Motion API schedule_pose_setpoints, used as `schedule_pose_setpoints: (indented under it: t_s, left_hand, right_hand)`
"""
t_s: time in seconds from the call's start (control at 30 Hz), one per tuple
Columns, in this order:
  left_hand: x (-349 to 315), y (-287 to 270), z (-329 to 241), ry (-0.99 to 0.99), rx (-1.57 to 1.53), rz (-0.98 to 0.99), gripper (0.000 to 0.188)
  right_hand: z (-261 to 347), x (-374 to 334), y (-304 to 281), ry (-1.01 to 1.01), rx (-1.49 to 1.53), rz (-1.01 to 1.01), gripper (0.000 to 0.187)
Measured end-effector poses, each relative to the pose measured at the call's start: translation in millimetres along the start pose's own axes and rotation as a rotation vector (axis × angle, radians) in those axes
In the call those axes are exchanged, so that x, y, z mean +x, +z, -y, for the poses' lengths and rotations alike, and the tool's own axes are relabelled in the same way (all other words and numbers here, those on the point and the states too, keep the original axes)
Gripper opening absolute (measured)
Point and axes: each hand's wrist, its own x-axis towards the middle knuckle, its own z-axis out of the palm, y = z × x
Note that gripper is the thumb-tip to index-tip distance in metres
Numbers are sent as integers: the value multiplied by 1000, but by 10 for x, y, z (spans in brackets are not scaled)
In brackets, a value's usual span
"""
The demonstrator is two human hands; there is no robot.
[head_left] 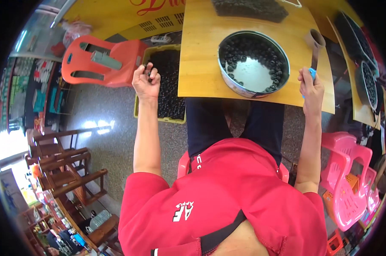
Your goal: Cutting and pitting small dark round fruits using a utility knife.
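Observation:
My left hand [147,85] is raised beside the yellow crate, its fingers curled around a small dark piece [150,79] that is mostly hidden. Below it, the yellow crate [137,106] on the floor is full of small dark round fruits or nuts [170,85]. My right hand [311,91] grips a blue-handled knife [315,59] over the table's right side, blade pointing away from me. Between my hands, a large round metal tin [249,89] stands at the table's near edge. Dark round pieces [261,47] line its far and right sides, leaving pale bottom visible.
A brown cup-like cylinder [315,38] stands beyond the knife on the wooden table [197,55]. A dark tray [250,9] sits at the far end. Left is a red plastic chair [116,70] with a grey-green object on it; right are pink chairs [348,200] and a side table [350,81].

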Motion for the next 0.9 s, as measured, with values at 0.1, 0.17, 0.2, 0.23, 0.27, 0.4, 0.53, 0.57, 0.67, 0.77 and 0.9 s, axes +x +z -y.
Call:
schedule_pose_setpoints:
  t_s: [0.1, 0.17, 0.2, 0.23, 0.27, 0.4, 0.53, 0.57, 0.67, 0.77, 0.9]
  left_hand:
    - [182, -1149, -284, -21, 104, -249, 23]
    - [194, -1217, -135, 32, 55, -396, 33]
    - [177, -1254, -85, 91, 8, -543, 42]
    - [112, -1296, -85, 74, 47, -472, 61]
    - [119, -1312, -92, 72, 45, -471, 61]
    - [137, -1269, -76, 32, 298, -691, 69]
    - [155, -962, -130, 302, 494, -520, 65]
    - [166, -690, -70, 325, 504, -348, 56]
    - [-12, 384, 16, 362, 571, 201, 30]
    - [-294, 1308, 243, 383, 952, 542, 24]
    - [-354, 2045, 540, 198, 1387, 1099, 21]
  right_hand:
    - [-229, 114, 15, 11, -90, -4, 22]
    - [-328, 131, -41, 15, -155, -49, 24]
    - [-378, 140, -56, -15, -223, -66, 26]
    - [-408, 144, -67, -45, -290, -84, 27]
    - [-428, 155, -82, -45, -293, -86, 27]
    - [-480, 176, -66, -156, -406, -110, 28]
    - [-515, 162, 60, -227, -447, -158, 28]
    - [-520, 145, 44, -227, -417, -185, 27]
    - [-584, 170, -34, -234, -359, -231, 26]
    - [-645, 183, -57, -214, -288, -240, 25]
    - [-553, 146, -7, -224, -272, -232, 25]
